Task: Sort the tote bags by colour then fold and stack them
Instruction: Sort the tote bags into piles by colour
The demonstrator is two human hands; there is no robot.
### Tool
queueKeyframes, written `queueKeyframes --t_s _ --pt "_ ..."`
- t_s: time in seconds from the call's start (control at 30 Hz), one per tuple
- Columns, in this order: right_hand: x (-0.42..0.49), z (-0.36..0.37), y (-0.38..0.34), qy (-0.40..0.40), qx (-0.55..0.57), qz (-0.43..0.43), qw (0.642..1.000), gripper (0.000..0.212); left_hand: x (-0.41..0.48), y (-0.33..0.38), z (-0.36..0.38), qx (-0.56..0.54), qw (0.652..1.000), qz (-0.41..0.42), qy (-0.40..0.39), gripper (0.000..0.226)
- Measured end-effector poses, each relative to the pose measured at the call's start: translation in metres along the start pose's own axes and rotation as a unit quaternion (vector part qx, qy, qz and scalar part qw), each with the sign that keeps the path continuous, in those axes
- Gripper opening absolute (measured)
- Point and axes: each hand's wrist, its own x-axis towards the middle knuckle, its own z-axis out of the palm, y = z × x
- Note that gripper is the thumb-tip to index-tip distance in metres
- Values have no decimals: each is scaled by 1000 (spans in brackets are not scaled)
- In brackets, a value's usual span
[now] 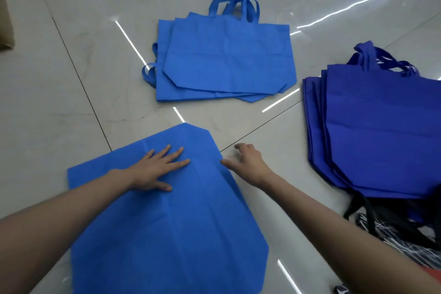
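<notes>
Left hand (pixel 155 169) presses spread flat on the light-blue tote bag (pixel 179 234); right hand (pixel 248 162), loosely curled, touches its edge.

My left hand (pixel 152 169) and right hand (pixel 245 162) are bare from tips to wrists. Behind each wrist my left forearm (pixel 71 210) and right forearm (pixel 334 217) run bare and slim to the edge of view. Far back under my right forearm shows a scrap of orange-red cloth (pixel 429 273), perhaps my clothing; I cannot tell
</notes>
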Motion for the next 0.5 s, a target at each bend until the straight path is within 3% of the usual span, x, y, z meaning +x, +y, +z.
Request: queueKeyframes --t_s 0.1,0.17,0.27,0.37,0.43,0.5 --pt "-5 29 -10 -8 131 60 990 57 12 19 -6 42 997 63 -3 78" --pt "-8 42 -8 -13 127 98 987 31 13 29 -6 71 995 73 21 77" --pt "-11 41 4 41 188 144 971 16 10 38 -5 91 987 -1 134 71" --pt "-31 30 18 154 324 200 912 12 5 45 -2 2 969 -113 219 62" --pt "-56 27 28 114 358 249 892 12 2 51 7 -41 962 -139 232 62" --pt "-81 19 30 -31 283 294 912 31 2 57 19 -70 966 -150 198 77"
